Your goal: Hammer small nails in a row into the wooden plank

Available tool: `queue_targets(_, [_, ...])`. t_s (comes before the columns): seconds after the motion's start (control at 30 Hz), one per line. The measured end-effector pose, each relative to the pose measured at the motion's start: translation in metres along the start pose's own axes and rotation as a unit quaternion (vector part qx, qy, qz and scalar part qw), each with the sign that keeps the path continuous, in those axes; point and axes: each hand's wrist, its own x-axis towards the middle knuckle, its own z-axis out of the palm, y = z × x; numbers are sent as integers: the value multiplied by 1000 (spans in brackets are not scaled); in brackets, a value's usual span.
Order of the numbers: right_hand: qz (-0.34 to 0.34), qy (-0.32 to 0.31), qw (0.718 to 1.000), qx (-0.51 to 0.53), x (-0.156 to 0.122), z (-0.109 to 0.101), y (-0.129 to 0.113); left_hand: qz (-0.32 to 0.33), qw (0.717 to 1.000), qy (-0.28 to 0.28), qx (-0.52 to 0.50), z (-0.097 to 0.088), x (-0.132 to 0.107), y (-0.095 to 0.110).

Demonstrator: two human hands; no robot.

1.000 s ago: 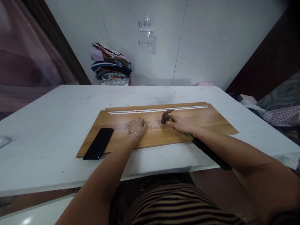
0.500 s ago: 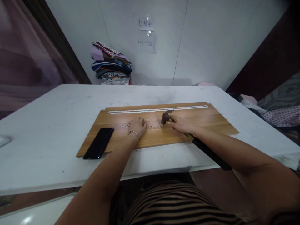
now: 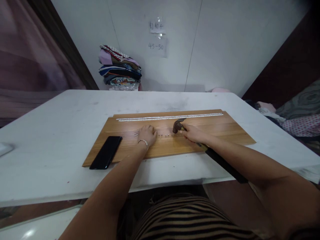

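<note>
A handwritten paper sign (image 3: 157, 47) read "45-50" on the wall (image 3: 225, 43) below Chinese characters (image 3: 156, 26), a brown-headed, black-gripped claw hammer (image 3: 217, 158) slanted over a wooden board (image 3: 220, 130), fingers of the right hand (image 3: 193, 133) wrapped round its neck, those of the left hand (image 3: 147, 134) bent beside nails (image 3: 136, 134), any hold unclear.

Left hand (image 3: 148, 134) palm-down, right hand (image 3: 193, 133) curled shut
</note>
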Motion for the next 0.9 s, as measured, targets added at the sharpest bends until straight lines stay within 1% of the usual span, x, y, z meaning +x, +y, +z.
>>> queue_targets(0.13, [4, 5, 1000, -1, -1, -1, 1, 0, 1000, 1, -3, 2, 0, -1])
queue_targets(0.23, [5, -2, 1000, 2, -1, 0, 0, 0, 1000, 4, 2, 2, 1, -1])
queue_targets(0.4, [9, -2, 1000, 4, -1, 2, -1, -1, 1000, 0, 4, 1, 0, 0])
queue_targets(0.67, [1, 8, 1000, 10, -2, -2, 0, 3, 1000, 2, 2, 3, 1, -1])
queue_targets(0.9, [8, -6, 1000, 16, 2, 4, 3, -2, 1000, 5, -9, 1, 1, 0])
